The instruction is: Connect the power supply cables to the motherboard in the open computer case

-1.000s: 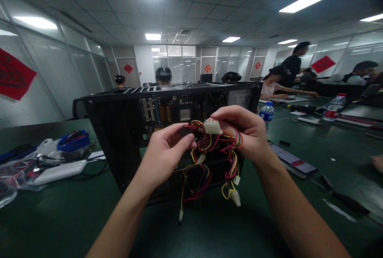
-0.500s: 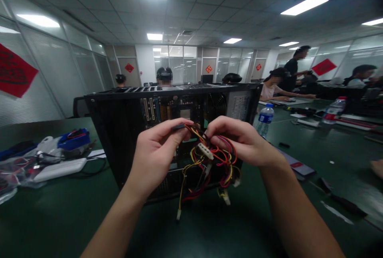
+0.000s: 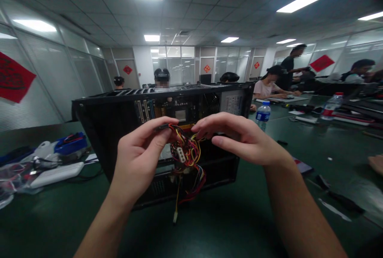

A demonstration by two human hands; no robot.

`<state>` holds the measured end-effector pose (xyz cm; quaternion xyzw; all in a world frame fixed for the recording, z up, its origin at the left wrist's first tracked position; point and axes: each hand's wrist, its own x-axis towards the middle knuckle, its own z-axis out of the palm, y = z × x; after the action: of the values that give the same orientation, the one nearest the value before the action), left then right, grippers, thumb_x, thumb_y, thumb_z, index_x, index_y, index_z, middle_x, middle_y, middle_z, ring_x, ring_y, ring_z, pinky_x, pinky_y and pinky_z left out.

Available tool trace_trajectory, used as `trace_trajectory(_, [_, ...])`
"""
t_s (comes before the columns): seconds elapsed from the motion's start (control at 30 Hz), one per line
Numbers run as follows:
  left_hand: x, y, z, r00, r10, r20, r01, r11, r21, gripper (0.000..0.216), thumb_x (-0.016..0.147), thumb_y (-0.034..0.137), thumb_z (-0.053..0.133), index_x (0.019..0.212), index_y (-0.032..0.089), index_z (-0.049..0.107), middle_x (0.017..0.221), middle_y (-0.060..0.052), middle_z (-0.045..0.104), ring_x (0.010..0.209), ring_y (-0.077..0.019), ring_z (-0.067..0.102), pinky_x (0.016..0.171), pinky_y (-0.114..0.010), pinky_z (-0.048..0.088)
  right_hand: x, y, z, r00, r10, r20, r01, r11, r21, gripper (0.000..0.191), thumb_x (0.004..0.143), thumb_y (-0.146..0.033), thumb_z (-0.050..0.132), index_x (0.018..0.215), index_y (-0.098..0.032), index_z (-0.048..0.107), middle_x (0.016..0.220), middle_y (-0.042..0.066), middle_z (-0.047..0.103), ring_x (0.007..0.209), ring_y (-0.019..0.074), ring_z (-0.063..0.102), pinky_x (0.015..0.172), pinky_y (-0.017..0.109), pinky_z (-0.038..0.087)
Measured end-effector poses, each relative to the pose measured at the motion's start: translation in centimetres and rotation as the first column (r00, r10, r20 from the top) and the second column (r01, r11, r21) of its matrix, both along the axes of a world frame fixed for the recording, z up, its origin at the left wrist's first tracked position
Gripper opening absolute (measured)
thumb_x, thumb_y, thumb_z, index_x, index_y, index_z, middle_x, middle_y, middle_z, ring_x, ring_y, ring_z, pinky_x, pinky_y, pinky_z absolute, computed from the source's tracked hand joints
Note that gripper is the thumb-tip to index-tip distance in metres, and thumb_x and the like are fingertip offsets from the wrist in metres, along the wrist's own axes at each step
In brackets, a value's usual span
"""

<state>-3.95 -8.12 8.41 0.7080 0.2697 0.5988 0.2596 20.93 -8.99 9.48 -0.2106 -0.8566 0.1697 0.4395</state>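
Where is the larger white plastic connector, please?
In the head view, the larger white rectangular plastic connector sits just left of centre, against the multicoloured wire bundle, right of the left hand.

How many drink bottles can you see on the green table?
2: a blue-capped bottle just right of the computer case, beyond the right hand, and a red-capped bottle farther right on the table. Others could be hidden behind the case.

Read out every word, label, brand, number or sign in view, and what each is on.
No text is legible.
Pale label inside the computer case: too small and blurred.
Blue bottle label: blurred.
Red bottle label: blurred.
Left red sign: dark marks, unreadable.
Right red sign: unreadable.
Red door signs: too small.
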Motion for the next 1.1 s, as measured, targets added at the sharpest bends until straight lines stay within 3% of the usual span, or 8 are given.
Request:
trace_trajectory(0.1, [0.3, 0.2, 0.0, 0.999, 0.021, 0.04, -0.019, 0.999, -0.046, 0.02, 0.091, 0.035, 0.07, 0.106, 0.023, 0.077, 0.086, 0.0, 0.077, 0.077, -0.0147, 0.073, 0.074, -0.022, 0.06, -0.3, -0.5, 0.2, 0.993, -0.096, 0.068, 0.092, 0.994, 0.064, 0.02, 0.098, -0.023, 0.063, 0.117, -0.017, 0.065, 0.11, 0.008, 0.072, 0.099, 0.0169, 0.069, 0.087, 0.027, 0.056])
trace_trajectory(0.23, [0.8, 0.1, -0.1, 0.995, 0.084, 0.061, -0.081, 0.995, -0.062, 0.022, 0.091, 0.036, 0.069, 0.106, 0.021, 0.075, 0.082, 0.001, 0.073, 0.067, -0.0124, 0.067, 0.063, -0.02, 0.055, -1.9, -0.4, 0.1, 0.962, -0.072, 0.262, 0.064, 0.997, 0.039, 0.028, 0.094, -0.033, 0.07, 0.114, -0.014, 0.064, 0.094, 0.004, 0.072, 0.081, 0.0136, 0.068, 0.073, 0.023, 0.052])
trace_trajectory(0.43, [1.1, 0.0, -0.4, 0.985, 0.17, -0.012, -0.17, 0.985, -0.006, 0.021, 0.094, 0.035, 0.064, 0.105, 0.02, 0.073, 0.079, 0.0, 0.067, 0.068, -0.0124, 0.06, 0.06, -0.019, 0.048, -4.6, 0.0, -1.1, 0.926, -0.262, 0.272, 0.236, 0.964, 0.125, 0.019, 0.094, -0.032, 0.069, 0.098, -0.014, 0.065, 0.078, 0.0, 0.065, 0.067, 0.0111, 0.059, 0.061, 0.022, 0.042])
trace_trajectory(0.57, [0.9, 0.3, -0.3, 0.993, 0.108, 0.039, -0.105, 0.993, -0.059, 0.024, 0.094, 0.038, 0.064, 0.106, 0.02, 0.072, 0.068, 0.002, 0.058, 0.059, -0.0102, 0.055, 0.051, -0.018, 0.043, -5.0, 0.1, -1.4, 0.957, -0.256, 0.134, 0.231, 0.956, 0.181, 0.018, 0.091, -0.025, 0.069, 0.104, -0.014, 0.063, 0.092, 0.004, 0.068, 0.077, 0.0126, 0.061, 0.068, 0.023, 0.046])
trace_trajectory(0.67, [0.9, 0.4, -0.2, 0.996, 0.066, 0.054, -0.059, 0.991, -0.122, 0.03, 0.093, 0.043, 0.063, 0.111, 0.02, 0.071, 0.07, 0.003, 0.062, 0.049, -0.0083, 0.051, 0.043, -0.018, 0.041, -5.1, -0.3, -1.4, 0.967, -0.256, -0.002, 0.249, 0.941, 0.228, 0.024, 0.088, -0.014, 0.067, 0.111, -0.015, 0.062, 0.099, 0.006, 0.068, 0.08, 0.0132, 0.062, 0.07, 0.022, 0.05])
trace_trajectory(0.73, [1.0, 0.4, -0.1, 0.998, 0.032, 0.053, -0.023, 0.989, -0.149, 0.034, 0.093, 0.044, 0.064, 0.113, 0.019, 0.072, 0.073, 0.001, 0.067, 0.051, -0.0098, 0.057, 0.045, -0.019, 0.047, -5.1, -0.6, -1.4, 0.969, -0.249, 0.001, 0.239, 0.932, 0.272, 0.025, 0.089, -0.012, 0.064, 0.114, -0.016, 0.062, 0.1, 0.006, 0.07, 0.078, 0.0133, 0.063, 0.07, 0.023, 0.051])
trace_trajectory(0.93, [1.5, 0.5, -0.3, 1.0, -0.012, 0.02, 0.014, 0.993, -0.114, 0.028, 0.092, 0.036, 0.067, 0.11, 0.018, 0.077, 0.1, -0.004, 0.078, 0.092, -0.0183, 0.072, 0.078, -0.022, 0.058, -5.2, -0.5, -1.7, 0.928, -0.368, 0.057, 0.304, 0.836, 0.456, 0.023, 0.097, -0.027, 0.064, 0.118, -0.019, 0.062, 0.093, 0.006, 0.066, 0.081, 0.0165, 0.062, 0.072, 0.027, 0.051])
trace_trajectory(1.1, [1.8, 0.2, -0.4, 0.998, -0.047, 0.046, 0.054, 0.984, -0.167, 0.034, 0.092, 0.041, 0.065, 0.114, 0.016, 0.075, 0.093, -0.006, 0.077, 0.084, -0.0187, 0.072, 0.069, -0.024, 0.058, -5.9, 0.2, -2.3, 0.9, -0.432, -0.061, 0.424, 0.832, 0.358, 0.028, 0.087, -0.019, 0.072, 0.109, -0.019, 0.055, 0.09, 0.003, 0.062, 0.075, 0.0143, 0.06, 0.067, 0.025, 0.049])
